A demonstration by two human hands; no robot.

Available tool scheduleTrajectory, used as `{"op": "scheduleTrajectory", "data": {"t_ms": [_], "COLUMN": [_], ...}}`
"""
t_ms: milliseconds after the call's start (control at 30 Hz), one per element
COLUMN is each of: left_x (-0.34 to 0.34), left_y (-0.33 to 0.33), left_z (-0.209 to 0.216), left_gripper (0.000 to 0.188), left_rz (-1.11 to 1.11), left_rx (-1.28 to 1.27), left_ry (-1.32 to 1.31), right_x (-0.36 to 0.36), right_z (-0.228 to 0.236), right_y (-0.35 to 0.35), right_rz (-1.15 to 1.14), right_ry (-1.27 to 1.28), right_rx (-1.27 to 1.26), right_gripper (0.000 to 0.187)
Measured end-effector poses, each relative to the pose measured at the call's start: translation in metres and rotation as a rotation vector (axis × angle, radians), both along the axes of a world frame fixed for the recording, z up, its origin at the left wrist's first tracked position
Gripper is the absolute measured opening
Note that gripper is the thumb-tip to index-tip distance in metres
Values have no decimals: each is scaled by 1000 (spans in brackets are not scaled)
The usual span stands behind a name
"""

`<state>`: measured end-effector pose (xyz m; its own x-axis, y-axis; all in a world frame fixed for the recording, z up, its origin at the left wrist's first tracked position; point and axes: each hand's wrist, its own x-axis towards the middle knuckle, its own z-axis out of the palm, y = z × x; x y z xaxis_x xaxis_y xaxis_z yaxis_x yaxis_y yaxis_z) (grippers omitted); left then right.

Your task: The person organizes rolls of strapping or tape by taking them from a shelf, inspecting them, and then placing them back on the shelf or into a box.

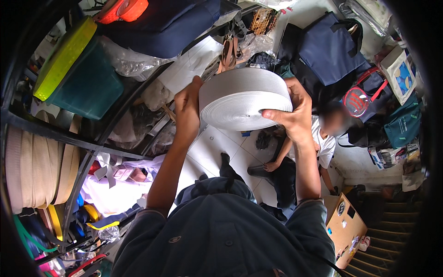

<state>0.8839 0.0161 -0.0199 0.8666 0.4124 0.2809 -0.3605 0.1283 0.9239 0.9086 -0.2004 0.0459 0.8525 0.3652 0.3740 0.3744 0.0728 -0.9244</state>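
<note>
A wide roll of pale grey webbing (244, 85), wound in a flat coil, is held up in front of me between both hands. My left hand (188, 108) presses against its left side, the fingers wrapping behind it and partly hidden. On the right side my right hand (295, 111) grips the roll, its thumb lying across the coiled face near the centre and its fingers round the outer edge. The roll is tilted so that its flat face and its outer band both show.
At the left stands a black metal rack (50, 131) with a teal bin (87, 78), a yellow-green roll (64, 57) and beige webbing rolls (37, 166). A person in a white shirt (325, 147) sits close at the right. Bags, including a navy one (330, 48), hang behind; a wooden board (346, 228) stands lower right.
</note>
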Motion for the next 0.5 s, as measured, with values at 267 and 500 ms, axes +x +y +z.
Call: {"op": "scheduleTrajectory", "data": {"t_ms": [267, 500], "left_x": [-6, -18], "left_y": [-16, -25], "left_z": [-15, -23], "left_gripper": [63, 53], "left_rz": [-132, 110], "left_rx": [-223, 70], "left_ry": [-111, -171], "right_x": [-7, -20], "right_z": [-46, -90], "right_y": [11, 27], "right_rz": [-109, -65], "right_ry": [248, 492], "right_rx": [367, 538], "right_gripper": [48, 69]}}
